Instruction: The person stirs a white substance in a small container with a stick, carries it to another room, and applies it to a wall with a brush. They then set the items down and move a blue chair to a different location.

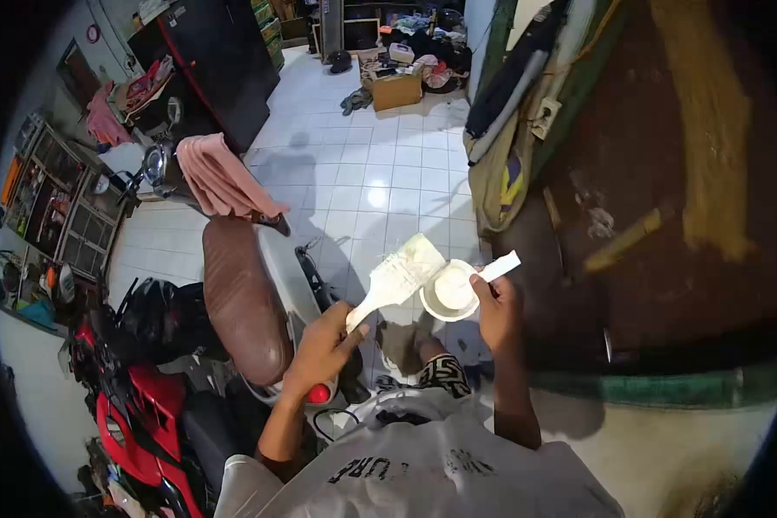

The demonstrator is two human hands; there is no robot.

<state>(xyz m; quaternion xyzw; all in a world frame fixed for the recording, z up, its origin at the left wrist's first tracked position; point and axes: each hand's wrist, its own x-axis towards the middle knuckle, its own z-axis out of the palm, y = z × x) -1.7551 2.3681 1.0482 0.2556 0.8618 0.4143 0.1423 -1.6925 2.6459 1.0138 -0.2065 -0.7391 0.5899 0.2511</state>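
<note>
My left hand [326,347] is closed around the handle of a wide white paintbrush [397,278], its broad end pointing up and away to the right. Close beside that end, my right hand [499,311] grips a small white cup [437,304], the thumb at its rim. Inside the cup is a white substance [454,287]. A flat white strip [501,265] sticks out past the thumb to the upper right; where it joins the cup is hidden by the thumb.
On my right stands a brown panel [630,319] with ochre patches and a green lower edge. A motorbike with a brown seat [243,302] and a pink towel [224,177] is at my left, near a red motorbike [147,432]. A cardboard box [397,91] sits farther off.
</note>
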